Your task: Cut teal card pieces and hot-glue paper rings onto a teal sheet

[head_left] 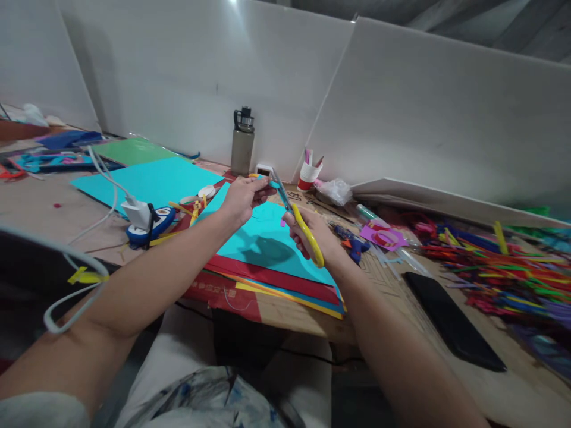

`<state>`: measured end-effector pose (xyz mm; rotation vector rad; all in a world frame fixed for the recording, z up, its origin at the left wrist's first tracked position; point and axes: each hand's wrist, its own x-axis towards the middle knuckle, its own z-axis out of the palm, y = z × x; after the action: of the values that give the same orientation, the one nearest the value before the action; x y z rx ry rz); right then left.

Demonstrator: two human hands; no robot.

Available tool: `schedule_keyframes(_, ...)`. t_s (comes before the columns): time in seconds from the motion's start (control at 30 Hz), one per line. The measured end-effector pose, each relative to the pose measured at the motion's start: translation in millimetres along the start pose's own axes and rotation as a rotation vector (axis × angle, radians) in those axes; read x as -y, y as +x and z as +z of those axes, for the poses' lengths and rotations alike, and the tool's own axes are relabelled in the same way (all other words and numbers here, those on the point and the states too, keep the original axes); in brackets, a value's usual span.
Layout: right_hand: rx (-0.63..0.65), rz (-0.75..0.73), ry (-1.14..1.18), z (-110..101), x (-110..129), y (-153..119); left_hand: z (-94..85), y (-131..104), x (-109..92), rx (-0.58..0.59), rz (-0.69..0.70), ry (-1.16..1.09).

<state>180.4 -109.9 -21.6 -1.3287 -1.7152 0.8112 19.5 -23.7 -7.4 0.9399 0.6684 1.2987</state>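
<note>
Working at a cluttered table (40, 208) before white panels (169, 77). Gripping scissors (298, 217) in the curled right hand (320, 229), pinching blue paper (274, 185) in the nearly closed left hand (244, 200).

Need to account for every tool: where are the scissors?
In the head view, the scissors are slightly right of centre, in the right hand above the blue sheet, by the small blue piece in the left hand.

Bare forearms converge from both sides — the left forearm (167, 264) stretching farther forward, the left hand (247, 197) pinching with thumb and fingers pointed inward, while the right forearm (388, 333) angles up to a right hand (312, 229) curled in a grip, near the left but apart.
</note>
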Motion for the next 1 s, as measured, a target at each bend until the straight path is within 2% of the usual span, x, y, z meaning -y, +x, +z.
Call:
schedule_keyframes(0.63,-0.018,0.012,-0.001,1.2,1.8,-0.5,-0.7,1.7,3.1,-0.004,0.014,-0.002)
schedule_keyframes(0.83,-0.026,0.061,0.025,3.8,2.9,-2.3,-1.6,2.4,2.7,-0.003,-0.005,-0.015)
schedule_keyframes(0.93,-0.04,0.104,0.092,6.3,3.7,-2.9,-3.4,4.1,1.7,0.028,0.0,0.003)
schedule_keyframes(1.0,-0.086,0.121,0.16,5.8,2.2,-1.3,-4.3,3.7,0.8,0.104,-0.02,0.07)
